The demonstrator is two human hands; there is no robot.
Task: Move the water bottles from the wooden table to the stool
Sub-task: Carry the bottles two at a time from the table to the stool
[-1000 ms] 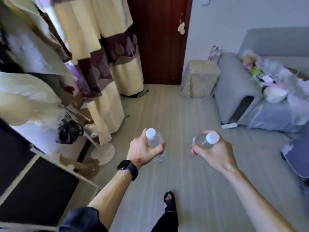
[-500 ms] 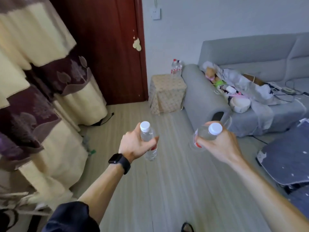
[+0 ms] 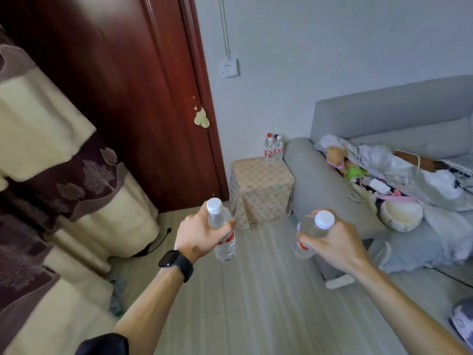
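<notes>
My left hand (image 3: 197, 233) grips a clear water bottle (image 3: 221, 233) with a white cap and red label, held upright. In my right hand (image 3: 335, 240) is a second clear water bottle (image 3: 311, 230), tilted with its white cap toward me. Both are held over the floor. Ahead stands the stool (image 3: 261, 187), covered in a beige patterned cloth, between the door and the sofa arm. Several water bottles (image 3: 273, 148) stand at its back right corner. The wooden table is out of view.
A dark red door (image 3: 122, 93) is behind the stool on the left. A grey sofa (image 3: 320, 180) piled with clothes and a bowl (image 3: 400, 213) fills the right. Patterned curtains (image 3: 64, 175) hang along the left. Pale plank floor (image 3: 256, 290) leads to the stool.
The view has swung right and forward; the stool and sofa are nearer and larger. Both hands still hold their bottles in the same way.
</notes>
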